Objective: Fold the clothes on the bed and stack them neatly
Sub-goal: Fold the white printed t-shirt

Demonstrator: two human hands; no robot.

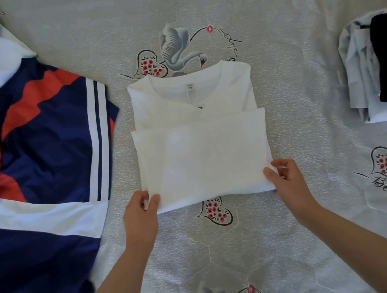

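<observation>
left hand and right hand are each pinching a near corner of the half-folded white shirt on the bed.

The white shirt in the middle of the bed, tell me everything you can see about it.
The white shirt lies flat on the swan-print bedsheet, collar away from the person. It looks like thin, soft cotton, with a round neckline, a small tag inside the collar and a dark mark just below the neck opening. Its sides are folded in to a narrow rectangle, and the lower half is doubled up over the chest. The left hand pinches the near left corner, the right hand the near right corner.
</observation>
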